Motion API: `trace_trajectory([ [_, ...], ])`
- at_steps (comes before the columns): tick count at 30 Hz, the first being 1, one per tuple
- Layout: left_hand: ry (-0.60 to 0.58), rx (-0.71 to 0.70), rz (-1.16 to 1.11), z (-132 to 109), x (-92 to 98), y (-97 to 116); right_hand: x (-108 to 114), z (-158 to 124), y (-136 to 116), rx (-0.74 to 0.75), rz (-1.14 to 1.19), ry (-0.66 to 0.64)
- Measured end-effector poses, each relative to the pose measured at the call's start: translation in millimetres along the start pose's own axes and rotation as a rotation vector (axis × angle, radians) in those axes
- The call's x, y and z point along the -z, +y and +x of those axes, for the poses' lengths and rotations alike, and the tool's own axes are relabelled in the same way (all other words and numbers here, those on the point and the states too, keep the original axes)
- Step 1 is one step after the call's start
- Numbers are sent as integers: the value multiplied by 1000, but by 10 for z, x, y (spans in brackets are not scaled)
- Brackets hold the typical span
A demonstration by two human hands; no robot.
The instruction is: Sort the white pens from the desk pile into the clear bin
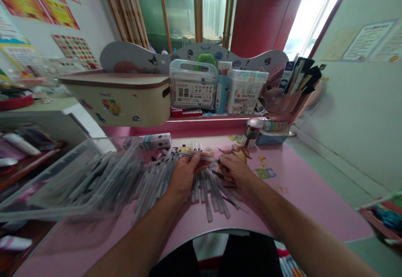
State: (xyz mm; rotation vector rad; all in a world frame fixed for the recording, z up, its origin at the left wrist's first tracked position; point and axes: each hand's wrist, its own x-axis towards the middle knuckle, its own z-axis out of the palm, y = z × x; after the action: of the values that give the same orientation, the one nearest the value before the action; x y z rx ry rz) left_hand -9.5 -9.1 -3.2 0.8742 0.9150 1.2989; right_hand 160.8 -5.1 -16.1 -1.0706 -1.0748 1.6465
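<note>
Pale walls [354, 97], pink desk [314, 201], steady grip

A clear tub [47, 215] packed with pens stands at the desk's left. Beside it, a heap of loose pens [205, 193] fans across the desk, running under both hands.

Just above that heap, the left hand [186, 170] pinches one pen [209, 158] between thumb and fingers. At its other end, the right hand [234, 168] has thumb and fingertips pressed together; what part they grip is too small to tell. The pen lies nearly level between them.

For a hold like this, I would brace the barrel firmly with the left and work the end straight along its line, since twisting sideways could bend it. Resting both forearms should help, and staying clear of the heap should keep pens from rolling.
</note>
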Motion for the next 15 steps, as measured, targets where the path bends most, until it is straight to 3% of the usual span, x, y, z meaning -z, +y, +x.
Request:
trace_trajectory([
  [7,-13,-9,-4,-4,-1,1,-27,-50,-82,-51,161,-74],
  [11,-26,-17,22,-2,6,-2,-27,-51,-30,-83,73,-21],
  [15,-16,-26,16,8,11,-6,-17,-48,-21,-30,67,-81],
])
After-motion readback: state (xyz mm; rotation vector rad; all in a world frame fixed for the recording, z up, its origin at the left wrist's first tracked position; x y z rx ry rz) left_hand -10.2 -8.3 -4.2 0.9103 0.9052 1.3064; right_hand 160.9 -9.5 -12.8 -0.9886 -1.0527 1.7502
